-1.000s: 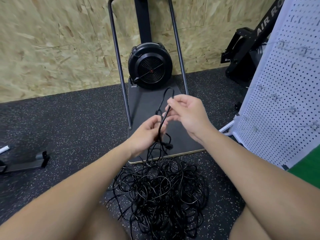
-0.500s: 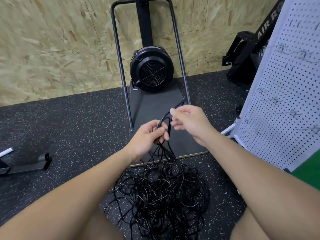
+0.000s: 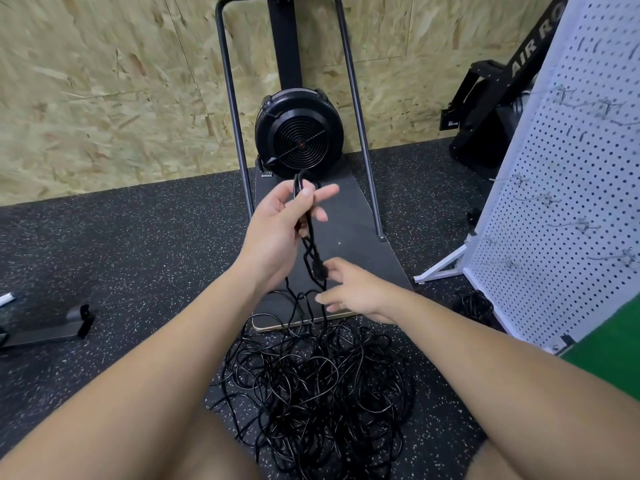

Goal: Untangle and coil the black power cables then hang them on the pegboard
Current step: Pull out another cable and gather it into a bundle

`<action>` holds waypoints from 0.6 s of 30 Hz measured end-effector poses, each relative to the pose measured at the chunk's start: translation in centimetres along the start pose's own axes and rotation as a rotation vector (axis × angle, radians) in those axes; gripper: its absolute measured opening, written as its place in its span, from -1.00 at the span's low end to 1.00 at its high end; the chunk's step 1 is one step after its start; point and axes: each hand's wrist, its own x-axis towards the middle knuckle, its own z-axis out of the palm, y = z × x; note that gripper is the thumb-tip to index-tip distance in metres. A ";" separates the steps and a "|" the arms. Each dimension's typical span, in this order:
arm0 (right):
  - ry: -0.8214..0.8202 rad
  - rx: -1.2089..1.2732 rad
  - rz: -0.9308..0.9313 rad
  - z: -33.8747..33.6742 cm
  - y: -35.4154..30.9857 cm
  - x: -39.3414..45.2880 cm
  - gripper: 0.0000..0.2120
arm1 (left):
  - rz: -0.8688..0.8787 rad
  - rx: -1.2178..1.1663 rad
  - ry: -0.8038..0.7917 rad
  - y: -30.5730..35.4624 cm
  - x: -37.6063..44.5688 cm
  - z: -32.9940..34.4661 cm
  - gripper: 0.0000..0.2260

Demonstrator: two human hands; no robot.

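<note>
A big tangle of black power cables [image 3: 318, 386] lies on the speckled rubber floor between my knees. My left hand [image 3: 280, 230] is raised above it and pinches a small folded loop of cable [image 3: 300, 188] between thumb and fingers. The strands hang down from that hand, twisted together, to a black plug [image 3: 318, 270]. My right hand [image 3: 356, 289] is lower, its fingers loosely spread and touching the plug and the strands beside it. The white pegboard [image 3: 568, 188] with metal hooks stands to the right.
A black fan-wheel exercise machine [image 3: 300, 136] on a dark platform [image 3: 349, 230] stands straight ahead against the chipboard wall. Another small black cable bundle [image 3: 474, 306] lies at the pegboard's foot. A black metal foot [image 3: 52, 327] sits on the floor at left.
My left hand has risen with the folded loop. My right hand has let go of the loop's top and dropped down to the hanging plug.
</note>
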 end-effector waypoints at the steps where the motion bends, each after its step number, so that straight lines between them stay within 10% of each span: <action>1: -0.008 0.041 -0.012 0.4 0.0 0.2 -0.45 | 0.006 -0.012 0.003 0.3 0.0 0.0 -0.90; 8: 0.023 -0.011 -0.048 0.4 0.1 0.5 -0.73 | -0.005 -0.037 0.120 0.6 0.3 -1.6 -0.84; 14: -0.032 0.091 -0.035 1.2 0.3 0.4 -0.41 | -0.001 -0.139 0.098 1.0 0.5 -1.3 -0.94; 18: 0.023 0.098 -0.075 2.5 -0.2 0.4 -0.61 | 0.016 -0.139 0.074 0.9 0.5 -0.4 -0.89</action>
